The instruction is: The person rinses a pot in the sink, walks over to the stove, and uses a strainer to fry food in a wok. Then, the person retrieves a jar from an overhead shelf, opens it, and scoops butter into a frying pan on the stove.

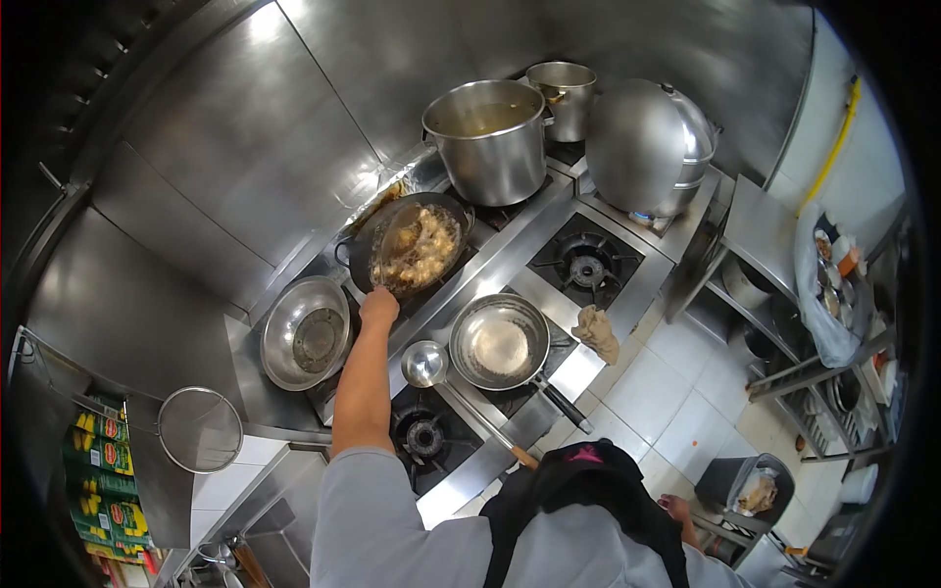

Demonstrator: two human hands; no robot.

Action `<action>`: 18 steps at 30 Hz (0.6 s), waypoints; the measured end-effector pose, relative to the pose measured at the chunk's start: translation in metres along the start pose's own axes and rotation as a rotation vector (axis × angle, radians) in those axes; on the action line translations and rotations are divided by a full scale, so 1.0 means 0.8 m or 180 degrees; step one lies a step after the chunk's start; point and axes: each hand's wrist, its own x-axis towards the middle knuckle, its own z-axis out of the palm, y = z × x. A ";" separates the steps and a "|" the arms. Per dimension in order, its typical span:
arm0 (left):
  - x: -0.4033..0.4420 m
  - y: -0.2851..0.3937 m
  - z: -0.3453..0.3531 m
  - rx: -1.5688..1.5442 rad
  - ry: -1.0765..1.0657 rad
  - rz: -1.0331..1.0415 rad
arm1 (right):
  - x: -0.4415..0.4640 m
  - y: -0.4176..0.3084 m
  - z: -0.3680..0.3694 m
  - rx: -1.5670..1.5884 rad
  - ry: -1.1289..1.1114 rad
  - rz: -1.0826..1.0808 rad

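Observation:
My left hand [379, 307] is closed at the near rim of a dark wok [365, 263]. Whatever its fingers grip is hidden; a rounded, mesh-like shape shows among the food inside. Golden pieces of food [431, 245] lie in bubbling oil in the wok. Left of my forearm sits a wide steel bowl [279, 338] with a dark round patch at its bottom. To the right are a ladle [424, 364] and a frying pan [500, 341] on the stove. My right hand [674, 508] hangs low by my side, mostly behind my body, away from the stove.
A large stockpot [490, 167] with liquid, a smaller pot [562, 98] and a big domed steel vessel [637, 147] over a lit flame stand at the back. A crumpled cloth [596, 333] lies on the stove's front edge. A mesh strainer [200, 429] hangs at left; a bin [750, 490] is at right.

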 end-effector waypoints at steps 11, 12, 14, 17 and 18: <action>-0.019 -0.019 -0.057 -0.0448 -0.0471 -0.0057 | 0.012 -0.017 0.010 0.0200 0.0243 0.0132; -0.016 -0.029 -0.051 -0.0508 -0.0168 -0.0072 | 0.011 -0.014 0.007 0.0189 0.0200 0.0113; -0.020 -0.031 -0.044 -0.0590 0.0180 0.0271 | 0.018 0.000 -0.006 0.0146 0.0160 0.0113; -0.035 -0.014 -0.038 -0.0733 0.0118 0.0629 | 0.036 0.018 -0.027 -0.0349 -0.0176 0.0072; -0.041 -0.006 -0.026 -0.0694 -0.0104 0.0196 | 0.037 0.021 -0.031 -0.0418 -0.0209 0.0029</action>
